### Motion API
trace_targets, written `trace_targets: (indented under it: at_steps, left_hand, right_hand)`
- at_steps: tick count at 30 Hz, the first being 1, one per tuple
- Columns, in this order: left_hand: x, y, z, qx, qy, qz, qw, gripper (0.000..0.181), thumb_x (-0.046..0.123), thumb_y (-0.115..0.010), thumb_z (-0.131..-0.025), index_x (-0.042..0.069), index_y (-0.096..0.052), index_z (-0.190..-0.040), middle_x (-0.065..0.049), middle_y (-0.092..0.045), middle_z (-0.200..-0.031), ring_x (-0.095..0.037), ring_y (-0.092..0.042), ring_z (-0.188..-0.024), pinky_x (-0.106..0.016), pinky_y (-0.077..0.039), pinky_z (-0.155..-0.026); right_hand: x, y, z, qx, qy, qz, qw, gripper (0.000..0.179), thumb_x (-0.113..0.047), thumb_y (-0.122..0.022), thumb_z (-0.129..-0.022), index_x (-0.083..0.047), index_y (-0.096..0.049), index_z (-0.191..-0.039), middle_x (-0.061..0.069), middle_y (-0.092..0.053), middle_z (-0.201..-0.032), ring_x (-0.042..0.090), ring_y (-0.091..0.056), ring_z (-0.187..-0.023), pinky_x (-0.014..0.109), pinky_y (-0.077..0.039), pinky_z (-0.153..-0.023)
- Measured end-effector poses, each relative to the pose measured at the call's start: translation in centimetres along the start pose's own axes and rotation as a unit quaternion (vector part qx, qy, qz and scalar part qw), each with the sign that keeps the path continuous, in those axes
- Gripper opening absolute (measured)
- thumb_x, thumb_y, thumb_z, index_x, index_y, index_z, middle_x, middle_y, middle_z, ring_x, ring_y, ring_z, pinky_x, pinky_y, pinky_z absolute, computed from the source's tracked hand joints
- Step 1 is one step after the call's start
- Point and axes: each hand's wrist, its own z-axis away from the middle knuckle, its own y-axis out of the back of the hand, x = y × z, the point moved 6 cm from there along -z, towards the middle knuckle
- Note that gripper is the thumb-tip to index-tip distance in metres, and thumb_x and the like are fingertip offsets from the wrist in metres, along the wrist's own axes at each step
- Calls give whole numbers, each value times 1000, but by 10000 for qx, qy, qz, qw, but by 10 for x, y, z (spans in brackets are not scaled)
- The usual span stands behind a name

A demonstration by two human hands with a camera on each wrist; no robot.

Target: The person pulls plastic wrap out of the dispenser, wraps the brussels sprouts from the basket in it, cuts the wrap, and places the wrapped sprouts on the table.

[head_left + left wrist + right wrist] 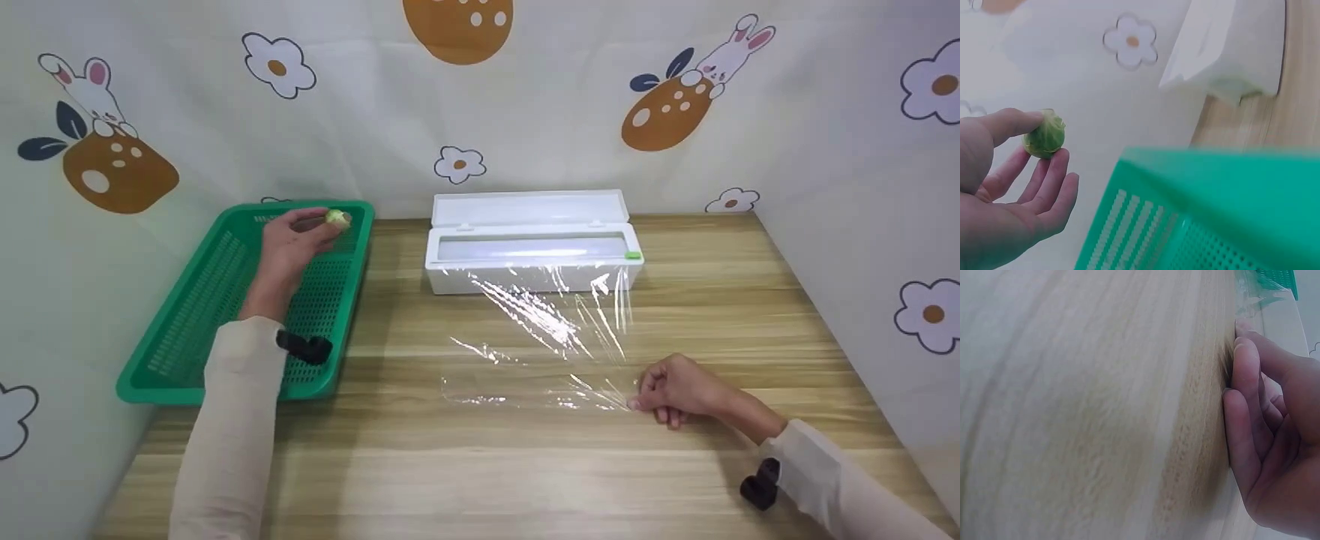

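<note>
Head view: left grip (291, 238) pinches a partly covered Brussels sprout (337, 218), right grip (681, 388) pinches clear film (536, 319) with hard-to-see edges.

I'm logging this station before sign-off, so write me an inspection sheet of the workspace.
Surface: wood-grain table.
Job's things: small green sprout, held up off the table; clear film, drawn out from a white dispenser box towards the near side, with creases; the box's lid stands open; green basket at the left, partly hidden by an arm.
Clutter: nothing seen.
Hands: left hand holds the sprout between thumb and fingers; right hand pinches the film's near right corner.
Cables: nothing seen.
Surroundings: pale wall covering printed with flowers, rabbits and orange fruit.
</note>
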Motion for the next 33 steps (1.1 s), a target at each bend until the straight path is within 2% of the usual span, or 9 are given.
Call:
trace_targets:
  at_steps: [6,13,16,19,25,33]
  left_hand:
    - [17,-25,8,-183,-259,-81,9995,57,29,-72,-92,4,-53,-139,-11,-57,-133,-8,-66,-103,-33,-53,-103]
    - [38,-52,21,-252,-306,-403,9984,54,31,-76,-90,11,-57,-136,-10,-57,-141,-22,-56,-124,-35,-50,-106]
    - [44,-64,27,-399,-482,-436,9971,52,29,-78,-88,9,-59,-132,-10,-59,-136,-22,-57,-122,-32,-52,-101]
    - [49,-81,31,-668,-735,-276,9947,49,23,-80,-86,6,-61,-128,-11,-62,-130,-21,-62,-115,-28,-56,-94]
    - [55,-114,40,-1216,-902,274,9881,44,15,-81,-84,5,-64,-124,-11,-66,-124,-20,-69,-106,-26,-58,-89]
    - [48,-139,55,-1516,-1058,241,9825,40,13,-80,-84,2,-65,-120,-14,-66,-121,-20,-70,-103,-25,-58,-88]
  right_hand:
    - [-2,0,0,-21,108,-47,9999,30,-27,-79,-86,0,-67,-80,3,-65,-55,5,-56,-40,19,-47,-39]
    - [-3,0,-1,-16,103,-42,9999,29,-25,-79,-85,0,-68,-82,3,-65,-56,6,-56,-40,20,-48,-39]
    - [-3,1,0,-35,70,-76,9999,30,-27,-80,-85,1,-67,-82,3,-65,-56,6,-56,-41,20,-49,-40]
    - [-2,3,2,-29,39,-98,9999,31,-27,-80,-85,1,-67,-83,4,-64,-56,6,-56,-41,20,-48,-40]
    - [1,8,8,84,20,-104,9999,31,-26,-79,-86,3,-68,-83,3,-62,-55,6,-55,-40,22,-49,-39]
    - [0,-1,1,10,69,-210,9998,32,-27,-80,-85,2,-67,-81,2,-63,-54,5,-55,-40,20,-48,-39]
